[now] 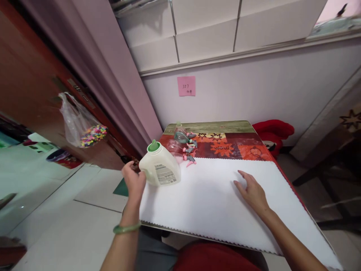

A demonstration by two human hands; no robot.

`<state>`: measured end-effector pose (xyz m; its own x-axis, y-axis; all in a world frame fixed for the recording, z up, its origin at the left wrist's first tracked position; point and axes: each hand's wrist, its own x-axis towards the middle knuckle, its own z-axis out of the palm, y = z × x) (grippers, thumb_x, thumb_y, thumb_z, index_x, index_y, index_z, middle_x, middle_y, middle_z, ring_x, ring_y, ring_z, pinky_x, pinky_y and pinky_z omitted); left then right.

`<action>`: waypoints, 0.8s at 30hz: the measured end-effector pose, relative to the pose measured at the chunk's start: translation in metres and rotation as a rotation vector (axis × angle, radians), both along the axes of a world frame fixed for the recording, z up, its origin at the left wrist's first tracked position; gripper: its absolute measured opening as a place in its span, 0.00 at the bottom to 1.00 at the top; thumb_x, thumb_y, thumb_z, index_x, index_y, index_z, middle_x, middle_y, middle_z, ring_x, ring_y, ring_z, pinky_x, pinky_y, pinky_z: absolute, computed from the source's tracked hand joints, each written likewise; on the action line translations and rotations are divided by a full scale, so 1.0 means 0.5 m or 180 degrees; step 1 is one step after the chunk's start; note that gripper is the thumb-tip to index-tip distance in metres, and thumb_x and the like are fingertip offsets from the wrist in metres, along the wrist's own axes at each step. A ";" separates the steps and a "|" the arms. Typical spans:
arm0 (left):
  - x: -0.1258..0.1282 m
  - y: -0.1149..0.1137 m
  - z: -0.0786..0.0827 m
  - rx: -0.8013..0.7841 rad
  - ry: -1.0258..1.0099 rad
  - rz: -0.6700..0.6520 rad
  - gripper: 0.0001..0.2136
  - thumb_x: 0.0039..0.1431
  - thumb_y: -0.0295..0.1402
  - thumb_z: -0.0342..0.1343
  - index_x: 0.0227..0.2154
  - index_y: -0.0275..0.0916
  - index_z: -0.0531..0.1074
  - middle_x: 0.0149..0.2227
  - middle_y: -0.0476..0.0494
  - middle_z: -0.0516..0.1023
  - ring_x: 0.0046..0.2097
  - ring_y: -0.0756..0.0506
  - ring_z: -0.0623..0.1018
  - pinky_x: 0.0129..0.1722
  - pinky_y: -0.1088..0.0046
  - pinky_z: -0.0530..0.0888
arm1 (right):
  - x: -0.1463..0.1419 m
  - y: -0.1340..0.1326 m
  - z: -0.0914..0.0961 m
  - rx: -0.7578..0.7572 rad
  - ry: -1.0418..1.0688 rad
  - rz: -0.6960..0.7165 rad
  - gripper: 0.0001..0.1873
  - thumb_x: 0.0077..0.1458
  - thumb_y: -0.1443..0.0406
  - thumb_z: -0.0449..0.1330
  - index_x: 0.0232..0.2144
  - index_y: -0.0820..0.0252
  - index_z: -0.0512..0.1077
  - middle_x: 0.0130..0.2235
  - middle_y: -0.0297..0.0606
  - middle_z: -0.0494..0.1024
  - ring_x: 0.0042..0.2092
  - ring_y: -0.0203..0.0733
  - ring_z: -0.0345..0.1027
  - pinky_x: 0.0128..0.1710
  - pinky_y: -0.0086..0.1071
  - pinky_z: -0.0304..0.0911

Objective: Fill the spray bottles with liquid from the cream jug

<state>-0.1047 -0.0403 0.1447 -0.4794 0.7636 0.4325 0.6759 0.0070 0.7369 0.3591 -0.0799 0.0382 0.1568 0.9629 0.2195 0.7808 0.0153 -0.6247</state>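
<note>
A translucent white plastic jug with a green pour spout stands upright on the left of the white board, its printed label facing me. My left hand is beside the jug's handle side, thumb at the jug and the other fingers apart from it; it does not wrap round the handle. Over the right part of the white board, my right hand hovers or rests with fingers spread and nothing in it. Behind the jug lie several clear spray bottles with pink, grey and green trigger heads, partly hidden by it.
The table wears a red patterned cloth behind the board. A pink note is stuck to the wall. On the door at left hangs a plastic bag of colourful small pieces. A red plush thing is behind the table's right corner.
</note>
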 end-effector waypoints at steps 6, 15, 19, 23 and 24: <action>0.189 -0.134 -0.147 0.0227 0.1420 -0.1808 0.20 0.65 0.33 0.51 0.59 0.41 0.67 0.58 0.34 0.74 0.64 0.38 0.69 0.65 0.55 0.64 | 0.116 0.013 -0.055 -0.0083 -0.1326 -0.0723 0.41 0.64 0.40 0.44 0.68 0.59 0.60 0.69 0.52 0.61 0.71 0.64 0.48 0.68 0.60 0.44; 0.249 -0.151 -0.259 -0.1310 0.2624 -0.2020 0.38 0.63 0.57 0.50 0.72 0.46 0.54 0.74 0.33 0.51 0.73 0.30 0.53 0.68 0.40 0.52 | 0.212 0.012 -0.125 -0.0861 -0.1584 -0.0665 0.50 0.61 0.35 0.38 0.72 0.60 0.51 0.74 0.51 0.50 0.74 0.63 0.39 0.69 0.64 0.36; 0.249 -0.157 -0.261 -0.1340 0.2558 -0.2045 0.38 0.64 0.58 0.48 0.72 0.45 0.53 0.74 0.32 0.50 0.74 0.30 0.51 0.68 0.39 0.51 | 0.205 0.012 -0.133 -0.0414 -0.1496 -0.0846 0.53 0.60 0.34 0.39 0.71 0.68 0.50 0.72 0.57 0.53 0.73 0.62 0.42 0.70 0.61 0.36; 0.239 -0.158 -0.255 -0.1216 0.2120 -0.2122 0.37 0.66 0.55 0.48 0.72 0.43 0.50 0.74 0.31 0.51 0.74 0.32 0.52 0.69 0.40 0.50 | 0.202 0.000 -0.121 0.0364 -0.1409 -0.1150 0.47 0.64 0.39 0.37 0.67 0.70 0.58 0.69 0.58 0.60 0.72 0.60 0.46 0.71 0.57 0.38; 0.234 -0.156 -0.252 -0.1112 0.1924 -0.2093 0.36 0.68 0.52 0.47 0.72 0.42 0.49 0.74 0.31 0.51 0.74 0.33 0.52 0.69 0.42 0.52 | 0.200 -0.003 -0.116 0.0519 -0.1398 -0.1172 0.45 0.65 0.40 0.38 0.65 0.69 0.60 0.68 0.58 0.62 0.72 0.60 0.48 0.71 0.58 0.38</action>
<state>0.0124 -0.1184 0.0188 0.3206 0.9331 0.1632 0.8882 -0.3560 0.2906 0.4592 -0.0814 -0.0197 0.3350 0.8109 0.4799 0.9377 -0.2370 -0.2543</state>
